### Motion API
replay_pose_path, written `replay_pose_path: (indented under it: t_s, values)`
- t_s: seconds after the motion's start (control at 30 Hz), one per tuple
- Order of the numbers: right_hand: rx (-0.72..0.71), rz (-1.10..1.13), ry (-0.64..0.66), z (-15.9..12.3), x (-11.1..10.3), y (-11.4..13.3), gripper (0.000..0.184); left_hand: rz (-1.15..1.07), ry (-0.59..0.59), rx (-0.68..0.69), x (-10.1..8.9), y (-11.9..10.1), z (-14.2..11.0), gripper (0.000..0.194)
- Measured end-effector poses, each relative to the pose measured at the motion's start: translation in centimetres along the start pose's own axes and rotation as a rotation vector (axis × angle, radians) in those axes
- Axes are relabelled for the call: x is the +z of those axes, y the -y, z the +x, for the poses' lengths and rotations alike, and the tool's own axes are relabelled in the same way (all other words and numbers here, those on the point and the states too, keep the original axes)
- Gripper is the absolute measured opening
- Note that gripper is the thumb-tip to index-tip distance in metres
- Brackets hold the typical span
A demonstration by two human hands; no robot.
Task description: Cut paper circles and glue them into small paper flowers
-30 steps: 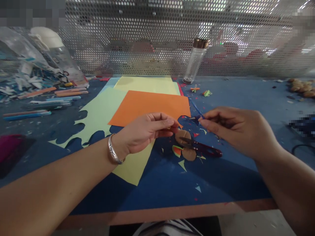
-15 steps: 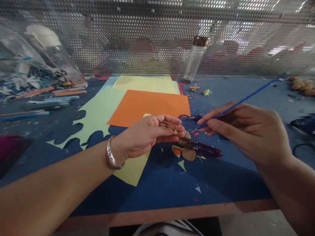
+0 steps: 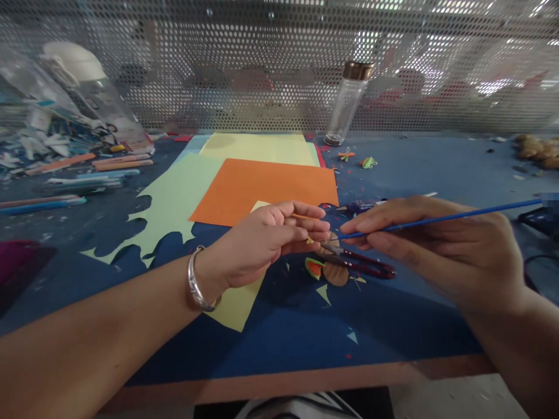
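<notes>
My left hand (image 3: 273, 238), palm turned up with a silver bangle on the wrist, pinches a tiny yellow piece (image 3: 309, 240) between thumb and finger. What the piece is made of is too small to tell. My right hand (image 3: 441, 250) grips a thin blue stick (image 3: 471, 215) like a pen, its fine tip close to the yellow piece; whether they touch I cannot tell. Below the hands lie dark red thread snips (image 3: 371, 266), resting over round brown discs (image 3: 335, 274). A small green and orange paper piece (image 3: 313, 267) is beside them.
Orange paper (image 3: 262, 186) overlaps cut pale green paper (image 3: 179, 192) and yellow sheets (image 3: 257, 144). A glass bottle (image 3: 347, 107) stands by the perforated metal screen (image 3: 244, 70). Left are a white-lidded bottle (image 3: 94, 87) and coloured sticks (image 3: 100, 173). Paper scraps (image 3: 324, 294) dot the blue table.
My right hand has turned the blue stick from pointing away to lying across the hand, its tip now near my left fingers. My left fingers have spread, showing the yellow piece.
</notes>
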State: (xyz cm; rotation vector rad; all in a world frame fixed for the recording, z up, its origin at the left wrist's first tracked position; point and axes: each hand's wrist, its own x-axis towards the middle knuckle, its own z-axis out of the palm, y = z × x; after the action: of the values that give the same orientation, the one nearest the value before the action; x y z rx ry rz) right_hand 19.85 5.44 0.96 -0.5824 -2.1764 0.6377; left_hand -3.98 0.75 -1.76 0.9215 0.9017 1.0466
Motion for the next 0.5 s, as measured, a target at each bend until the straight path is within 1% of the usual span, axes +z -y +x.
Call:
replay_pose_path:
  t_s: [0.17,0.27,0.37,0.5]
  values:
    - [0.024,-0.007,0.017,-0.07,0.07,0.21,0.023,-0.033,-0.079,0.003,0.08,-0.1,0.05,0.023]
    - [0.027,-0.003,0.027,-0.02,0.11,0.25,0.022,-0.042,-0.106,0.005,0.16,-0.12,0.12,0.02]
    - [0.029,-0.02,0.029,0.01,0.12,0.22,0.021,-0.053,-0.106,0.006,0.29,0.06,0.12,0.019]
    - [0.012,-0.071,0.035,-0.02,0.09,0.16,0.022,-0.045,-0.06,0.011,0.39,0.32,-0.04,0.014]
